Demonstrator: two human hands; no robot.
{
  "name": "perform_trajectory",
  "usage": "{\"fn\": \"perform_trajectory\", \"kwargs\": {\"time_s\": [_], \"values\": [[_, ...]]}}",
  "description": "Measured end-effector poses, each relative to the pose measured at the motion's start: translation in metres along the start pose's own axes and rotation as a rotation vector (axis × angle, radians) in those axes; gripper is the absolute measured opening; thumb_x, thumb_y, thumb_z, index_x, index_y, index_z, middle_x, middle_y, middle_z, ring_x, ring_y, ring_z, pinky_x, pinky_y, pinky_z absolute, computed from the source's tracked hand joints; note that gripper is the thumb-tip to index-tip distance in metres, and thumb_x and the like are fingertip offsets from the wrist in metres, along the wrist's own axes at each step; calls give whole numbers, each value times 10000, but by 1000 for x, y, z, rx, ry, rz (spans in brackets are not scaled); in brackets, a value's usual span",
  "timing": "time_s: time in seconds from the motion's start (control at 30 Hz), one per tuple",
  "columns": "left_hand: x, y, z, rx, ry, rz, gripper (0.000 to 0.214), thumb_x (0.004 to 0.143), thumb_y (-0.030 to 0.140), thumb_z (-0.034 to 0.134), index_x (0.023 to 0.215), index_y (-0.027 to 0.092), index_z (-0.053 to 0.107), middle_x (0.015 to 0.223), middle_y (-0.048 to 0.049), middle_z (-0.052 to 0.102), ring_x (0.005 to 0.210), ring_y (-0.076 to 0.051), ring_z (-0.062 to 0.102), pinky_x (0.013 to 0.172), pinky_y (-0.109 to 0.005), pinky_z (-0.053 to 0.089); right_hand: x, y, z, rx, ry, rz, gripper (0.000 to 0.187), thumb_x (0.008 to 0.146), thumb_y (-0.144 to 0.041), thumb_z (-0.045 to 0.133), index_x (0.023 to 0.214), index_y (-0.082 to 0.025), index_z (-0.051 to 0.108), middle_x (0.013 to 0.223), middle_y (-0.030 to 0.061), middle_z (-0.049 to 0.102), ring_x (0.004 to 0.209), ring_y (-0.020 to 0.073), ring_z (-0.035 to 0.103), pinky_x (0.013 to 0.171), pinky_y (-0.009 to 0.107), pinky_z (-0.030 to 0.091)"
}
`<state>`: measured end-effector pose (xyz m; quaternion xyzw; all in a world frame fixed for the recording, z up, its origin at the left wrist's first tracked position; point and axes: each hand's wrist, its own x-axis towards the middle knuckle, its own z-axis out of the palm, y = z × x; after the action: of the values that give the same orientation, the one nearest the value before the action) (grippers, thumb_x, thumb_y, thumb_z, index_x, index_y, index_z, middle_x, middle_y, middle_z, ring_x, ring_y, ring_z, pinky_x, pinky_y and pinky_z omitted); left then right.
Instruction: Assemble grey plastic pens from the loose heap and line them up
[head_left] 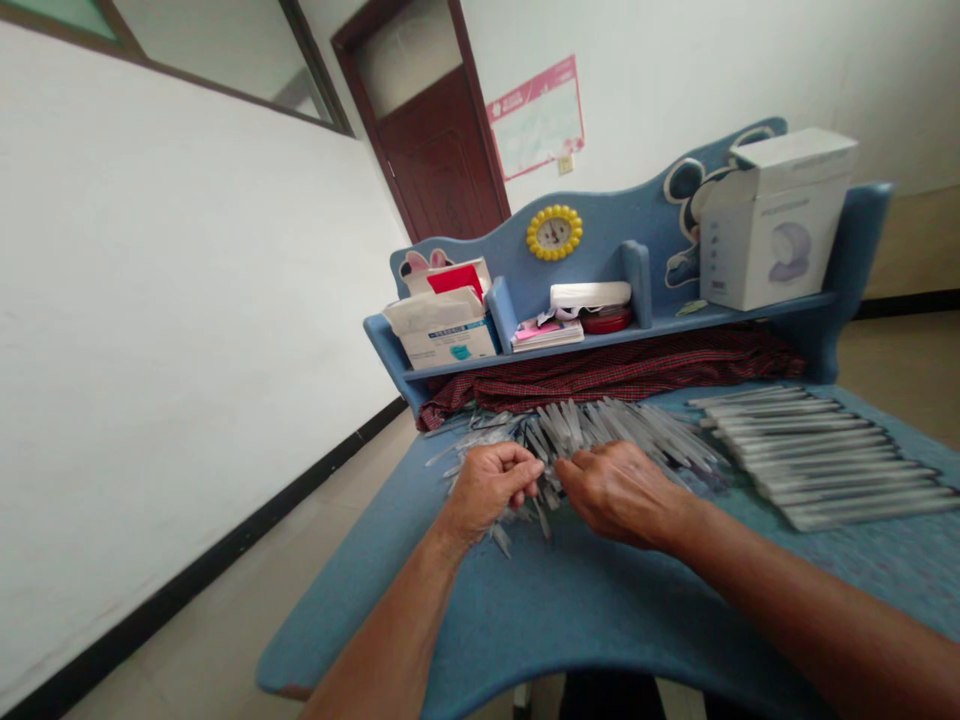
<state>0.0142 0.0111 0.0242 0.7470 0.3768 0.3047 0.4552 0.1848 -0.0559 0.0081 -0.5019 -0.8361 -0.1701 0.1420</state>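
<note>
- Fingers of your left hand are bent inward, thumb against forefinger; those of your right hand curl down, facing them.
- Do they grasp anything?
- Cannot tell: whatever might sit between your fingertips is too small or hidden.
- Why are your hands so close together?
- Presumably so both can work on one small piece. You have them at the near side of the pile of clear pieces, which spreads toward the back edge of the desk, likely for a short reach.
- And the pens?
- Side by side near the desk's right edge, beyond your right hand; probably laid apart so you don't mix them with the pile.
- What stands in your way?
- Behind the pile, a checked cloth bunches along the back edge, limiting your reach. Above it, the shelf carries a mask box at its left end, a red case mid-way and a carton toward the right. Nothing stands between your hands.
</note>
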Motion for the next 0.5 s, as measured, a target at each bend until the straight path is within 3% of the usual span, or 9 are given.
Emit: {"fn": "perform_trajectory", "kwargs": {"time_s": [0.17,0.33,0.5], "values": [[0,0,0,-112,3,15,274,626,307,704,800,115,614,625,-10,614,481,-74,516,476,-192,421,-1,1,-1,-7,16,3,191,859,-165,341,864,-159,532,728,78,639,547,145,552,477,262,224],[2,-3,-1,55,-8,14,331,748,409,575,590,119,567,501,4,561,394,-50,451,402,-167,350,0,2,-2,15,11,2,191,860,-160,341,859,-155,531,734,79,640,560,142,553,482,264,221],[0,-3,-1,48,-19,6,296,738,379,598,602,116,571,511,3,575,385,-45,452,388,-158,352,-1,1,-2,37,8,-21,177,856,-163,353,854,-162,531,731,63,639,554,143,544,480,270,194]]}}
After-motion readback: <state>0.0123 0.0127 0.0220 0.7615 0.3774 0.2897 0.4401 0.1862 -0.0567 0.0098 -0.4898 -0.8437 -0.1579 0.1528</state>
